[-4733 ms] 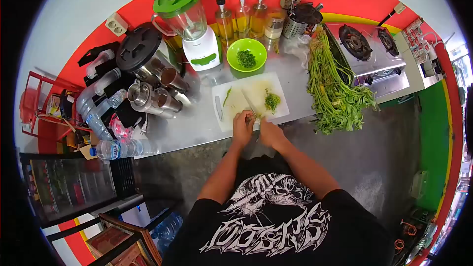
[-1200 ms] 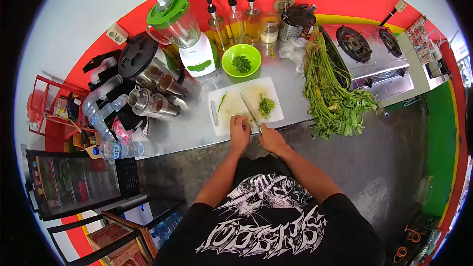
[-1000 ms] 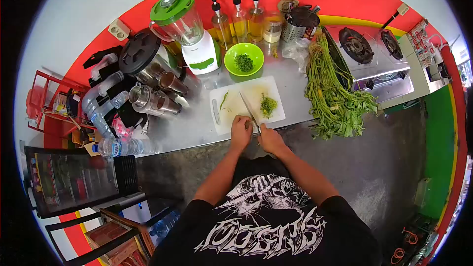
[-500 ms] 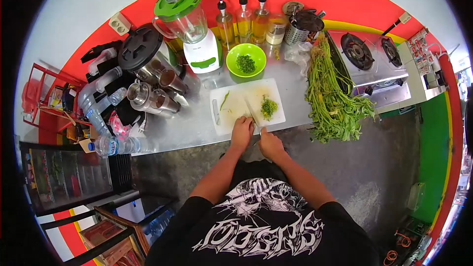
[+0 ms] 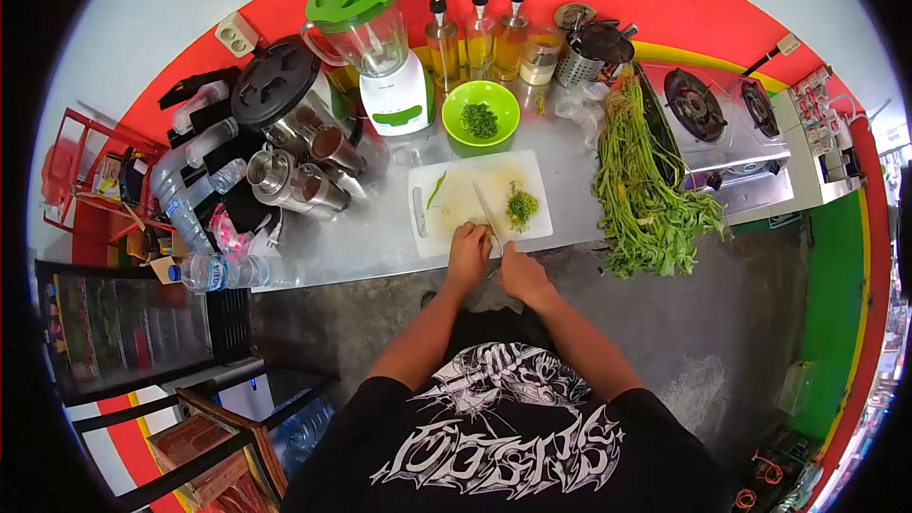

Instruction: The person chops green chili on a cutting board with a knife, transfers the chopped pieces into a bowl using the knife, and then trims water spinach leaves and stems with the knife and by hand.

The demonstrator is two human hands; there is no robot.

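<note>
My right hand [image 5: 522, 275] is wrapped round the handle of a knife [image 5: 485, 203], whose blade points away from me over the white cutting board [image 5: 458, 244]. Close to the blade's left side, my left hand [image 5: 467, 255] presses its curled fingers on the board's near edge; whatever lies under them is too small to make out. Right of the blade sits a small heap of chopped greens [image 5: 521, 208]. A thin green strip, perhaps a chili or bean [image 5: 437, 190], lies alone on the left part of the board. Behind the board, a green bowl [image 5: 508, 120] contains chopped dark leaves [image 5: 480, 121].
A large bunch of leafy stalks [image 5: 638, 195] lies right of the board beside a gas stove [image 5: 717, 123]. Along the back stand a blender [image 5: 391, 85], pump bottles [image 5: 479, 38] and a utensil holder [image 5: 579, 66]. Metal shakers [image 5: 294, 185] and a water bottle [image 5: 218, 273] are left.
The whole view has shifted slightly. The knife blade shows more of its flat side now; both hands stay in nearly the same place at the board's near edge.
</note>
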